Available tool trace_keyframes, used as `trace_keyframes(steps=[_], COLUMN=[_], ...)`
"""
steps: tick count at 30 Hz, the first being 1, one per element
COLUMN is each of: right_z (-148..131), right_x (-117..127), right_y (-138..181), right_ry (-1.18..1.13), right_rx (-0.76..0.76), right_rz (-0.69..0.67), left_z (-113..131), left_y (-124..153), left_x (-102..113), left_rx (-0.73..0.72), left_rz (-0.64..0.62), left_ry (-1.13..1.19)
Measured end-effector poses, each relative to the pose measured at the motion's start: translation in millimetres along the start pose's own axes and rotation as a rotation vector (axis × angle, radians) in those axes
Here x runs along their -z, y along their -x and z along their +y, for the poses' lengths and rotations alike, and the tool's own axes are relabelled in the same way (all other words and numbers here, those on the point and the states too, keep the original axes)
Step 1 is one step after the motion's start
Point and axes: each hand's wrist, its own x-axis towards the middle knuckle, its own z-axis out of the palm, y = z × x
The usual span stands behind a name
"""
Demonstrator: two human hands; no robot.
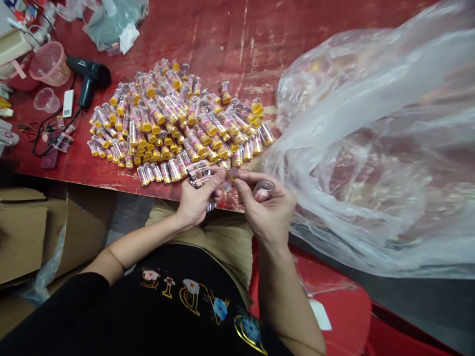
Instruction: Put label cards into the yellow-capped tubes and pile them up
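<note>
My left hand [196, 200] is closed on a small stack of printed labels [199, 174] at the near edge of the red table [230, 34]. My right hand [265, 207] is closed round a small clear tube [262, 190], its open end facing up, and its fingertips meet those of the left hand. Just beyond both hands lies a big pile of labelled clear tubes with yellow caps [174, 118].
A large clear plastic bag [378, 148] billows over the table's right side. A black hair dryer [89, 79], a pink basket [50, 63] and a clear cup [46, 100] sit at the left. Cardboard boxes [22, 232] stand below the table.
</note>
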Motion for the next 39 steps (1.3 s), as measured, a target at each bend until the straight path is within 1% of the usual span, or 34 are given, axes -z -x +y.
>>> trace_keyframes(steps=[2, 4, 7, 9, 10, 12, 14, 17, 19, 21, 24, 27, 29, 31, 34, 37, 39], right_z=[0, 2, 6, 8, 9, 9, 7, 5, 6, 8, 8, 1, -4, -8, -10, -12, -14], right_x=[-4, -8, -10, -7, -4, 5, 16, 27, 28, 26, 24, 25, 27, 27, 26, 25, 24], right_y=[2, 2, -1, -3, -3, 0, 6, 19, 27, 32, 32, 29, 28, 28, 31, 33, 34], right_ry=[0.075, 0.124, 0.129, 0.098, 0.070, 0.018, 0.047, 0.192, 0.175, 0.125, 0.190, 0.316, 0.345, 0.282, 0.155, 0.132, 0.097], right_rx=[0.041, 0.043, 0.035, 0.031, 0.020, -0.015, -0.017, 0.077, 0.143, 0.202, 0.292, 0.397, 0.425, 0.379, 0.260, 0.198, 0.109], right_rz=[0.053, 0.100, 0.136, 0.095, 0.054, -0.039, -0.104, -0.148, -0.138, -0.096, -0.049, -0.051, -0.065, -0.067, -0.040, -0.013, 0.009], left_z=[0, -1, -2, -1, -1, 2, 6, 11, 11, 11, 10, 10, 9, 7, 3, 1, 0], left_y=[0, 0, 0, -1, -3, -6, -9, -11, -10, -8, -5, -3, -2, -2, -3, -2, -1], left_x=[-4, -8, -11, -13, -13, -14, -15, -16, -17, -17, -17, -15, -13, -11, -9, -7, -7], left_rx=[-0.001, 0.006, 0.040, 0.066, 0.076, 0.090, 0.091, 0.096, 0.095, 0.096, 0.125, 0.140, 0.117, 0.080, 0.032, 0.008, 0.004], left_rz=[0.022, 0.045, 0.025, 0.016, 0.033, 0.098, 0.154, 0.172, 0.170, 0.159, 0.111, 0.050, 0.026, 0.020, 0.047, 0.053, 0.022], left_ry=[0.004, 0.027, 0.035, 0.028, 0.033, 0.062, 0.101, 0.131, 0.138, 0.146, 0.140, 0.130, 0.120, 0.094, 0.063, 0.061, 0.055])
